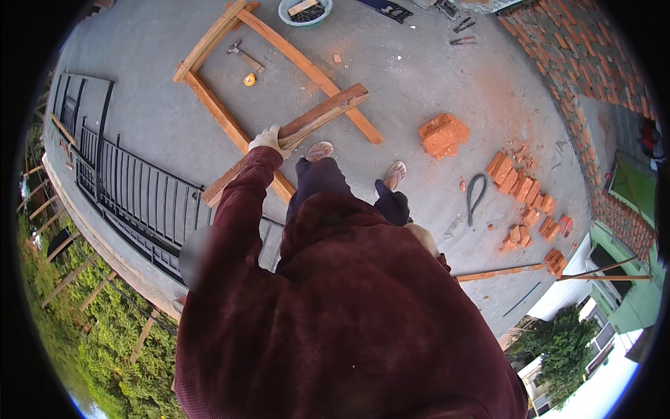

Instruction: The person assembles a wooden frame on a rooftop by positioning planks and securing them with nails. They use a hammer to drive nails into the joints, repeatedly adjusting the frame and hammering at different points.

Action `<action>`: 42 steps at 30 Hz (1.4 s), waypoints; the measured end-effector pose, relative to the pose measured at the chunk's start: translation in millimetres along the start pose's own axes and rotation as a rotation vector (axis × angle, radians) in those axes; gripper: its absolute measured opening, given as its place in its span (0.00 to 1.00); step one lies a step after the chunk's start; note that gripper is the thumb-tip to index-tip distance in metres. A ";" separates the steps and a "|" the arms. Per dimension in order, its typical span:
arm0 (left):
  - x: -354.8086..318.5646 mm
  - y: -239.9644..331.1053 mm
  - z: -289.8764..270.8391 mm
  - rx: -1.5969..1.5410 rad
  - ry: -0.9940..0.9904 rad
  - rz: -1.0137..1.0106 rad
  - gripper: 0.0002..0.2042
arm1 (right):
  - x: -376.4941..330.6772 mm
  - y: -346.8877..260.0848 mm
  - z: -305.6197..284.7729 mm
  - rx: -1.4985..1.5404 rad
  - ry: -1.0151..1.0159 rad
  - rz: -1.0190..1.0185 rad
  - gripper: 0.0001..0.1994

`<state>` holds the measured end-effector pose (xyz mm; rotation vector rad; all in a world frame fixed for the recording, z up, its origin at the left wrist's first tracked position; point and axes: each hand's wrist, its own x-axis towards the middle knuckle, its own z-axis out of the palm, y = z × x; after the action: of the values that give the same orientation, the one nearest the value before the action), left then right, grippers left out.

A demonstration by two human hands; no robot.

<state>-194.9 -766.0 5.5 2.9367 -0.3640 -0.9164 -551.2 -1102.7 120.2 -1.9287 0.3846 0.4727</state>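
My left hand (269, 140), in a pale work glove, is closed around a loose wooden beam (324, 114). The beam lies slantwise across the two long sides of a wooden frame (220, 105) on the floor. Low by my right side, my right hand (423, 239) shows only as a bit of pale glove; my body hides its fingers. Inside the frame lie a hammer (246, 56) with a wooden handle and a yellow tape measure (249, 80).
Black metal railing (146, 185) lies along the roof edge at left. A basin (283, 15) with dark bits stands beyond the frame. Stacked bricks (444, 135), more loose bricks (513, 180) and a looped dark hose (476, 199) are on the right. A brick wall (565, 70) rises at far right.
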 end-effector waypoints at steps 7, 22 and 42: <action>-100.6 41.0 51.6 -0.132 -0.188 -0.210 0.36 | 22.2 36.9 -108.8 -0.131 -0.653 -0.020 0.14; -21.3 66.6 143.4 -0.209 -0.082 -0.252 0.27 | 139.1 -20.0 -122.4 -0.556 -1.051 0.117 0.14; 220.2 -51.7 377.3 -0.204 0.079 -0.177 0.24 | 591.2 172.4 54.9 -0.986 -0.519 -0.669 0.30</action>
<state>-222.0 -757.1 -433.5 2.8384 -0.0059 -0.7983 -126.4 -1148.1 -326.8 -2.5523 -0.9831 0.7511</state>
